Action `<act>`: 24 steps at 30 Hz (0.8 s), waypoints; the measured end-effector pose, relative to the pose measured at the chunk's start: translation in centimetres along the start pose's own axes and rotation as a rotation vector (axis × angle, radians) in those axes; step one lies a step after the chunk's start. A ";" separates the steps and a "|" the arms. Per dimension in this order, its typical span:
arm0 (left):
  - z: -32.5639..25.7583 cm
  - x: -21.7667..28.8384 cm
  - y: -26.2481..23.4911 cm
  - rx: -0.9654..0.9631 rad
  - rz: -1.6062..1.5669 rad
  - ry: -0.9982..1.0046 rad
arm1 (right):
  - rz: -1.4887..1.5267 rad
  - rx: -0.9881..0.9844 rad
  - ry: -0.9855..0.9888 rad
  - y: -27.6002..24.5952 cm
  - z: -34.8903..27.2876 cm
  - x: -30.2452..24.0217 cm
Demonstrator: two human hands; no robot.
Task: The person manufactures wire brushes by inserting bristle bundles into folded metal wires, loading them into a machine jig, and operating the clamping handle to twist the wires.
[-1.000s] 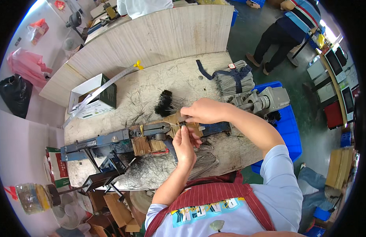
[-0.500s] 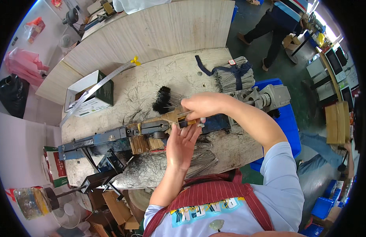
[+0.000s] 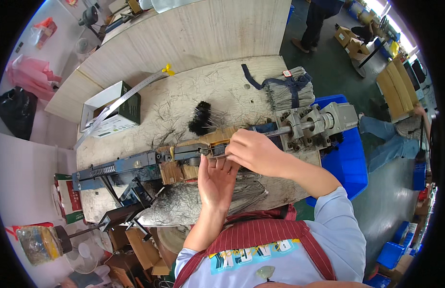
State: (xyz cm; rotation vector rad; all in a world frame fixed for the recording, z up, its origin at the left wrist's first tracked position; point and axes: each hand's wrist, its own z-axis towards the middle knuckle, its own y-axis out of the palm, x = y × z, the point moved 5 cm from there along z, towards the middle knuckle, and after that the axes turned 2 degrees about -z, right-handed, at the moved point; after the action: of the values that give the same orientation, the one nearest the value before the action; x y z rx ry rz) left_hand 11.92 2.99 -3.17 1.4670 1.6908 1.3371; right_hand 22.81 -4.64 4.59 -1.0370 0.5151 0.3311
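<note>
Right hand curled over the top of the long jig, fingers closed down on a thin strip of bristles clamped at its wooden middle block; left hand open flat, palm up, fingertips pressed under the same spot, gripping nothing. Best done, by the look of it, with the flat palm kept steady beneath as a support while the upper fingers press evenly, strip kept square to the rail and clear of the grey motor head at the right end. Loose wire heap on the desk just below the jig, black tuft just above it, tied wire bundle farther back. Open green-and-white box at the left with a long metal strip across it, contents not visible. Blue bin beside the desk at right, contents hidden.
</note>
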 end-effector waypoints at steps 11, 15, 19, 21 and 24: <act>-0.3 -0.5 2.0 -0.017 0.104 0.056 | 0.125 0.140 0.302 -2.5 -0.3 2.7; 0.0 -0.8 1.1 -0.047 0.012 0.061 | 0.067 0.141 0.272 -2.5 -0.5 2.2; -0.2 -1.0 1.1 -0.019 -0.070 0.030 | 0.027 0.149 0.268 -2.4 -0.5 1.6; -0.1 -1.3 1.2 -0.039 0.133 0.112 | 0.014 0.171 0.244 -2.3 -0.3 1.4; -0.1 -0.9 1.2 -0.058 0.109 0.072 | 0.006 0.176 0.230 -2.0 -0.2 1.4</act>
State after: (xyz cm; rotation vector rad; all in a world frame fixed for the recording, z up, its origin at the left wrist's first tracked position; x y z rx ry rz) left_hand 12.56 2.06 -2.20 1.5130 1.6222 1.5003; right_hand 24.90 -5.78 5.23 -0.9072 0.7408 0.1684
